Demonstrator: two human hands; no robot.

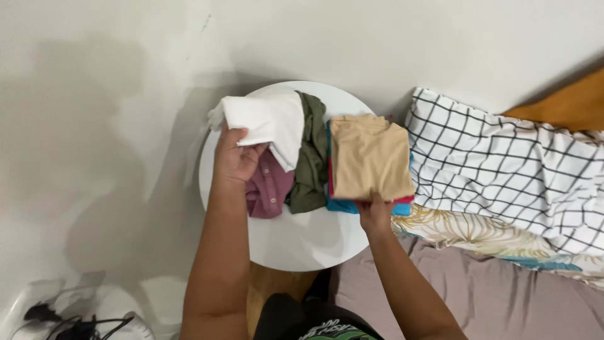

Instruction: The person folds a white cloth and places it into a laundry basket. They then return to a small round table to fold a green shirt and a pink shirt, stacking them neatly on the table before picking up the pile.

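My left hand (235,157) grips a white garment (270,121) and lifts it over a heap of clothes on a round white table (302,242). Under it lie a maroon buttoned shirt (269,189) and an olive green garment (311,164). My right hand (375,213) holds the near edge of a stack of folded clothes at the table's right side. A beige folded shirt (370,157) tops the stack, with red and blue pieces (345,205) beneath.
A bed with a black-and-white checked cover (503,164) and a leaf-patterned sheet (478,236) adjoins the table on the right, above a taupe sheet (503,296). White wall lies behind. Black cables (69,324) lie on the floor at lower left.
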